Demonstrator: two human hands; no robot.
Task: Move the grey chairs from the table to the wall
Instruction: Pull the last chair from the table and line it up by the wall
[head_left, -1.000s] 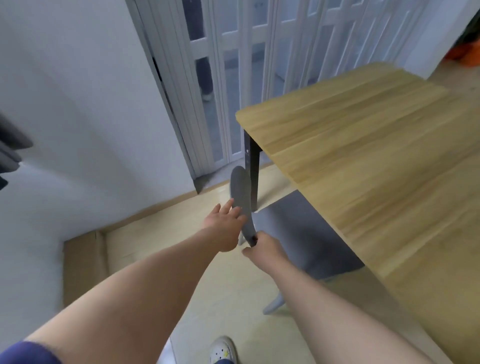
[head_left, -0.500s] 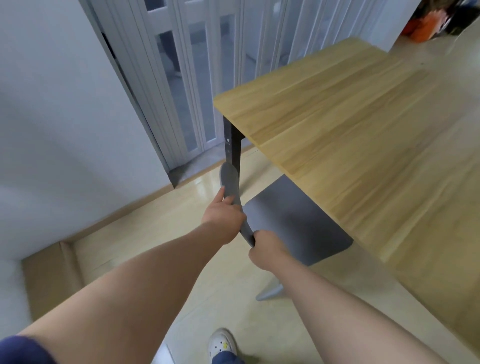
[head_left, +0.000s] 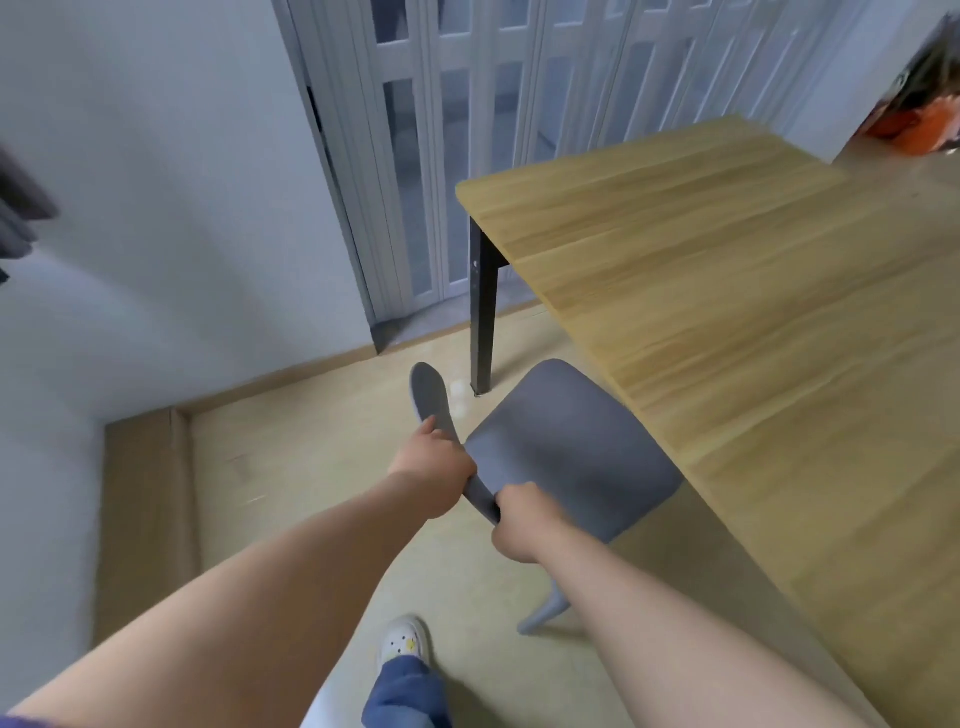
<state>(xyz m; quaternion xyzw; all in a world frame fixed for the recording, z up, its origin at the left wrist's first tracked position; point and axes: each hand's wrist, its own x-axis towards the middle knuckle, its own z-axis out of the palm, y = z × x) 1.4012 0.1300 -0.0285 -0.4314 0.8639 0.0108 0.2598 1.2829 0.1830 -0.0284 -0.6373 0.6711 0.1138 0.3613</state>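
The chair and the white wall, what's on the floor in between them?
Nothing: the head view shows only bare floor between the chair and the wall, up to the wooden skirting board.

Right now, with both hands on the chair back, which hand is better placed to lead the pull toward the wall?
Left. The left hand grips the chair back on the side nearest the wall; the right hand sits on the table side.

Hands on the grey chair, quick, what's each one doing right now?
Left hand: closed on the backrest of the grey chair.
Right hand: closed on the same backrest, lower end.
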